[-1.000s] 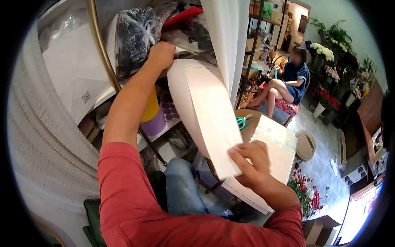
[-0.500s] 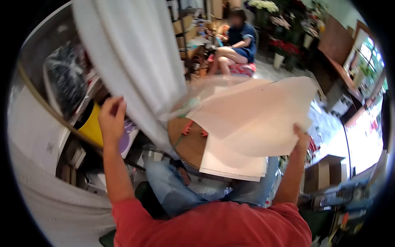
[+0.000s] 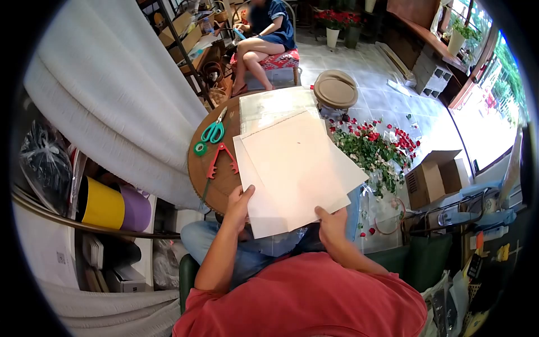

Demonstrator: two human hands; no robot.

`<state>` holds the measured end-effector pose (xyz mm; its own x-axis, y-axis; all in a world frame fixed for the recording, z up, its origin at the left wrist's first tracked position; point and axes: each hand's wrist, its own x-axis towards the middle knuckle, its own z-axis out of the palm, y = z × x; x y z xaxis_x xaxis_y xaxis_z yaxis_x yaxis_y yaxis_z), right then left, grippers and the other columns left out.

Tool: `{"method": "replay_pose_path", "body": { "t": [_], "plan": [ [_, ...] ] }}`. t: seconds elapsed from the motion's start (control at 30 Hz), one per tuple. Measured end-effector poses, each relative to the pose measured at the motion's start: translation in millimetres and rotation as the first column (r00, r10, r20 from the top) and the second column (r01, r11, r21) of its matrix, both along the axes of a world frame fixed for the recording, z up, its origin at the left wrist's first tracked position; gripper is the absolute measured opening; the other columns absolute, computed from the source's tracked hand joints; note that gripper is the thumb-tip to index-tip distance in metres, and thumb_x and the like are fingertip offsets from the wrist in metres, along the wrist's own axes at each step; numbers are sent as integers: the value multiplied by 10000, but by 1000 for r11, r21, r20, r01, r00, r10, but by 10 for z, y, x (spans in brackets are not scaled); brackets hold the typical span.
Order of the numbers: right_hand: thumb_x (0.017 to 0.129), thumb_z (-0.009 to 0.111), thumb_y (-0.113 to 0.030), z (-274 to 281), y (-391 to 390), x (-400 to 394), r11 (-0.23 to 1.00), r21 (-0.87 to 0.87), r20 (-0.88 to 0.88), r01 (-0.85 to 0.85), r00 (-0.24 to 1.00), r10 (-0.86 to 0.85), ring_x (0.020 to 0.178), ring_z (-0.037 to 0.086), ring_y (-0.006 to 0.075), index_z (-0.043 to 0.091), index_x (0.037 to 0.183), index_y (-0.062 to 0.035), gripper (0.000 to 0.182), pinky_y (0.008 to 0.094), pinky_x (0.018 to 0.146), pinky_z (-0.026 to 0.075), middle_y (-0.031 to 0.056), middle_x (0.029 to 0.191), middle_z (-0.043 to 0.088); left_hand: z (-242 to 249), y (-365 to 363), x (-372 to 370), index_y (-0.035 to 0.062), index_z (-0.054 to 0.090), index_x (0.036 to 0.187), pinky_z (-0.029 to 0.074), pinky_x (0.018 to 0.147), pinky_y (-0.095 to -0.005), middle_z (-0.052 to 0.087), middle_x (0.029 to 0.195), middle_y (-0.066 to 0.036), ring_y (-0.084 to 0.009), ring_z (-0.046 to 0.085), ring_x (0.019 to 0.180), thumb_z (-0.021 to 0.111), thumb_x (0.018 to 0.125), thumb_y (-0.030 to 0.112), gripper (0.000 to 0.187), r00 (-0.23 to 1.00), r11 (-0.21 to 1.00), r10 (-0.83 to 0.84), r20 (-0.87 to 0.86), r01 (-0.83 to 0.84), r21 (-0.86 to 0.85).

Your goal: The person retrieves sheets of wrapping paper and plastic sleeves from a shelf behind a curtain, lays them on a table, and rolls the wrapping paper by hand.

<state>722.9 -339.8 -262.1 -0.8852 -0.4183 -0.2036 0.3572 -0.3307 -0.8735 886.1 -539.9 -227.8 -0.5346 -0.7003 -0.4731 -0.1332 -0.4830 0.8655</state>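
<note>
Pale paper sheets [image 3: 297, 168] lie overlapped, turned at different angles, over the right part of a round wooden table [image 3: 197, 163]. My left hand [image 3: 238, 206] grips their near left edge, thumb on top. At the near right edge, my right hand [image 3: 332, 223] pinches the sheets with its thumb above. Beneath their far end is a clear plastic-like sheet [image 3: 275, 104]. Left of the paper are teal-handled scissors [image 3: 213, 131], a green tape roll [image 3: 200, 148] and a red toothed tool [image 3: 222, 160].
Red and white flowers [image 3: 376, 146] are heaped right of the table. A round stool [image 3: 336, 89] stands beyond. A person [image 3: 269, 33] sits on a chair at the back. An open cardboard box [image 3: 435, 178] is at the right, a white curtain [image 3: 118, 95] at the left.
The raised upper sheet has come down onto the others. My left hand has moved right from the air to the paper's edge. My right hand has moved left and lower. The view has shifted.
</note>
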Motion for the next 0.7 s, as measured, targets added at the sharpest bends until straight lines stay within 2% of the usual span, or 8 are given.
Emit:
{"method": "replay_pose_path", "body": {
  "t": [0.07, 0.17, 0.37, 0.47, 0.5, 0.57, 0.63, 0.7],
  "plan": [
    [844, 640, 140, -10, 108, 61, 1000, -9, 21, -21, 1000, 21, 1026, 682, 259, 521, 1303, 16, 490, 356, 894, 561, 120, 1130, 670, -98, -11, -55, -32, 528, 1267, 567, 850, -343, 682, 1115, -142, -211, 696, 958, 681, 957, 185, 408, 999, 996, -17, -34, 14, -93],
    [866, 671, 105, 46, 267, 116, 953, 135, 211, -271, 948, 240, 988, 692, 231, 541, 1280, 1, 446, 347, 824, 588, 98, 1107, 673, -195, -42, -138, -42, 530, 1257, 551, 893, -359, 674, 1133, -136, -223, 672, 1016, 756, 862, 22, 459, 997, 976, -31, -65, 16, -215],
    [915, 722, -40, -34, 478, 106, 851, -28, 366, -524, 787, 496, 905, 723, 221, 562, 1262, 9, 386, 330, 740, 617, 151, 1105, 703, -413, -112, -256, -56, 526, 1275, 546, 903, -352, 670, 1161, -137, -211, 660, 1039, 780, 776, -53, 560, 998, 878, -68, 0, 60, -475],
    [929, 745, -253, 196, 714, -245, 464, 308, 296, -830, 547, 783, 760, 730, 201, 687, 1062, 3, 294, 297, 640, 585, 123, 936, 739, -282, -108, -273, -61, 545, 1261, 550, 890, -348, 679, 1140, -132, -213, 671, 1013, 771, 754, -71, 555, 992, 861, -76, 98, 115, -496],
    [930, 744, -328, 175, 848, -463, 278, 470, 244, -838, 426, 871, 710, 726, 188, 721, 974, -3, 329, 286, 612, 571, 109, 872, 744, -280, -112, -253, -61, 554, 1253, 551, 884, -345, 683, 1132, -131, -212, 675, 1003, 767, 753, -74, 543, 994, 865, -67, 91, 104, -492],
    [909, 745, -416, 443, 1026, -906, 90, 667, 305, -740, 381, 873, 663, 706, 153, 737, 882, -10, 407, 266, 556, 528, 78, 785, 732, -287, -135, -216, -61, 563, 1245, 553, 877, -342, 688, 1123, -130, -211, 679, 992, 763, 752, -77, 532, 995, 870, -60, 82, 93, -485],
    [913, 731, -400, 175, 1213, -1352, 347, 752, 161, -560, 667, 727, 672, 688, 136, 738, 927, 9, 409, 273, 567, 516, 83, 801, 733, -304, -190, -178, -47, 559, 1277, 537, 904, -339, 684, 1165, -143, -223, 675, 1031, 749, 780, -59, 532, 994, 900, -62, 89, 94, -425],
    [923, 707, -386, -333, 1163, -1759, 690, 718, -241, -95, 896, 374, 687, 672, 133, 728, 1014, 31, 428, 279, 587, 502, 75, 795, 725, -328, -224, -193, -50, 557, 1274, 537, 901, -337, 686, 1159, -144, -221, 677, 1029, 734, 797, -54, 509, 995, 906, -48, 86, 80, -416]
  ]
}}
